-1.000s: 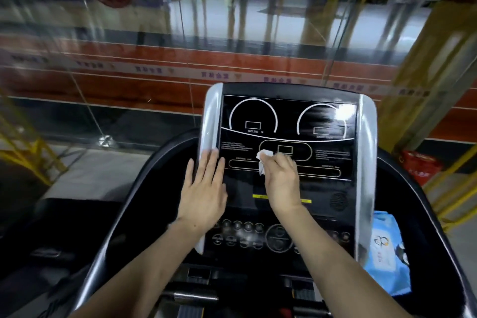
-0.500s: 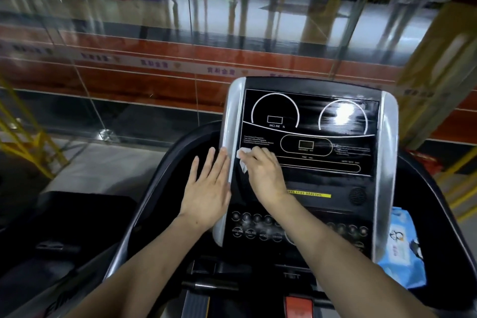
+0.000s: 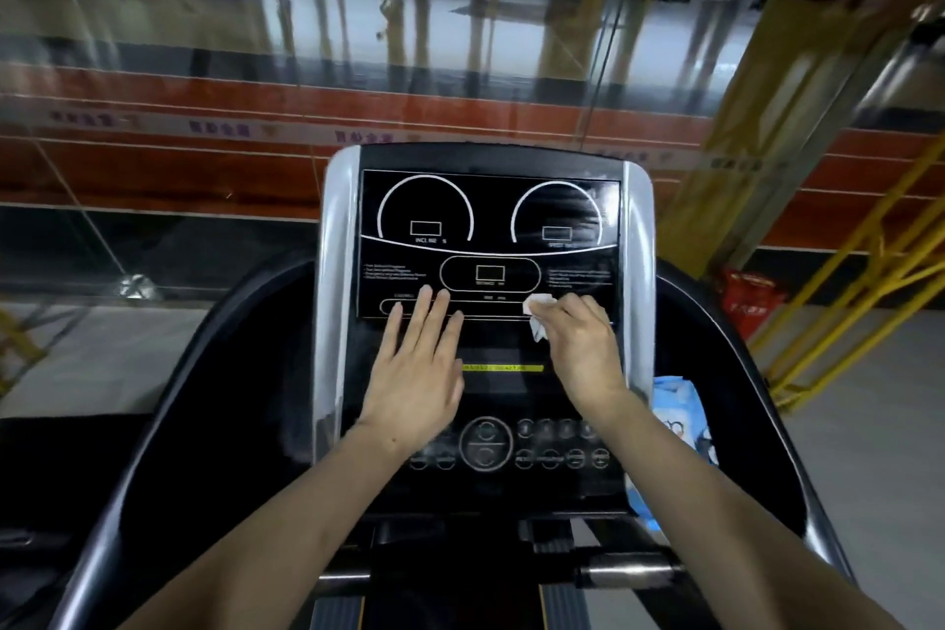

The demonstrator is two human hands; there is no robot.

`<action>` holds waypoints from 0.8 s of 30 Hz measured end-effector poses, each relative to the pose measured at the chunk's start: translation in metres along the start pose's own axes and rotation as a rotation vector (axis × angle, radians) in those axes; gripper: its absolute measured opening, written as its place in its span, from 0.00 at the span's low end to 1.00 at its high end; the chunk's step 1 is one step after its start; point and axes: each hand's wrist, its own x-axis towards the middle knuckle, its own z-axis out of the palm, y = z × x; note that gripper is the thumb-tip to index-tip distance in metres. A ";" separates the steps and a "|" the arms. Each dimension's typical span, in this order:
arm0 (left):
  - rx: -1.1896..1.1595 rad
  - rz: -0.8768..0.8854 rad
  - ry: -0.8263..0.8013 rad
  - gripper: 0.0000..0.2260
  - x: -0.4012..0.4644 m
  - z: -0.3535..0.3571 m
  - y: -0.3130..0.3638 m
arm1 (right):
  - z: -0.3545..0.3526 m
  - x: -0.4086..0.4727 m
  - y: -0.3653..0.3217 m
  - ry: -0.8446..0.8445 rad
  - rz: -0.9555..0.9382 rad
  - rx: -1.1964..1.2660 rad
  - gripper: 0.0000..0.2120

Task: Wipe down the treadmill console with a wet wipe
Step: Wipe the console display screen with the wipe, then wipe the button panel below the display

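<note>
The treadmill console is a black panel with two white dial outlines, silver side rails and a row of round buttons low down. My right hand grips a crumpled white wet wipe and presses it on the lower right part of the display. My left hand lies flat on the console's lower left, fingers straight and together, fingertips touching the display's bottom edge.
A blue pack of wet wipes sits in the right side tray beside the console. Black curved handrails flank the console. A glass wall stands ahead, yellow railings and a red bag to the right.
My right hand has dragged the wipe from the display's left edge across to its lower right. My left hand has shifted from the silver left rail onto the black panel.
</note>
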 end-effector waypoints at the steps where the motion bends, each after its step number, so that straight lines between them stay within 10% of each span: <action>1: -0.002 0.009 0.003 0.29 0.004 0.001 0.010 | -0.009 -0.003 0.011 0.008 0.008 -0.020 0.25; 15: 0.027 -0.032 -0.039 0.29 -0.007 0.014 0.092 | -0.052 -0.021 0.045 -0.097 0.163 -0.093 0.14; 24: -0.026 -0.049 -0.057 0.28 -0.035 0.022 0.093 | -0.067 -0.107 0.050 -0.034 0.284 0.278 0.09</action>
